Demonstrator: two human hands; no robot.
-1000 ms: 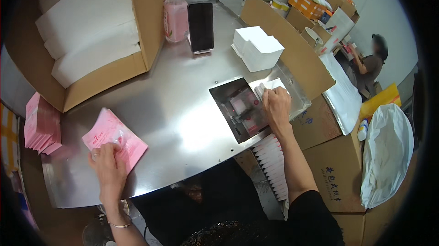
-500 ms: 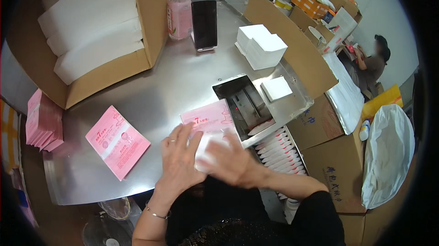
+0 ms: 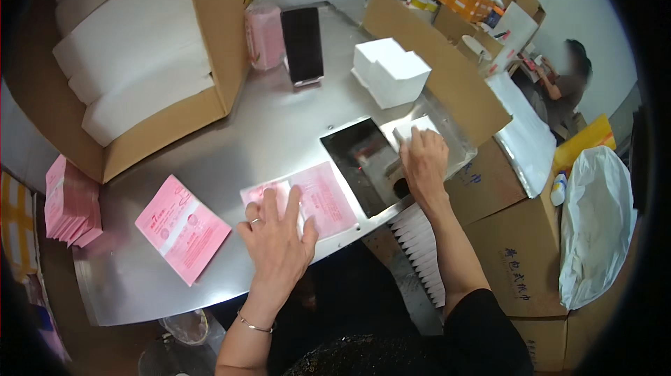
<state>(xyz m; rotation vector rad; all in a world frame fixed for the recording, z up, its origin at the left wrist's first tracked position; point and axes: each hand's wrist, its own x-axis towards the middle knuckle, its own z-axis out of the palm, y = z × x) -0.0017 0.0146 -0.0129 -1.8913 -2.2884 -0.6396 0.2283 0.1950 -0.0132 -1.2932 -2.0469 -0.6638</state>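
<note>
My left hand (image 3: 276, 233) lies with fingers spread over a pink printed plastic bag (image 3: 325, 198) at the table's near edge. A strip of folded white paper (image 3: 300, 219) shows between its thumb and index finger. My right hand (image 3: 425, 163) is at a small stack of white folded paper (image 3: 412, 126), its curled fingers closed over the stack's near edge. Between the hands is a dark rectangular opening (image 3: 360, 166) in the metal tabletop. To the left of my left hand lies a stack of pink printed bags (image 3: 183, 229) with a white band.
A taller white paper stack (image 3: 391, 72), a phone (image 3: 302, 46) on a stand and a pink drink bottle (image 3: 264, 30) stand at the back. An open carton (image 3: 164, 121) holds white paper. More pink bags (image 3: 70, 201) stand left. Below right, filled packs (image 3: 419, 254) line up. Another person (image 3: 570, 89) sits far right.
My right hand has left the white paper beside my left hand and moved right to the small white stack. My left hand's fingers have spread over the pink bag, which has shifted slightly left.
</note>
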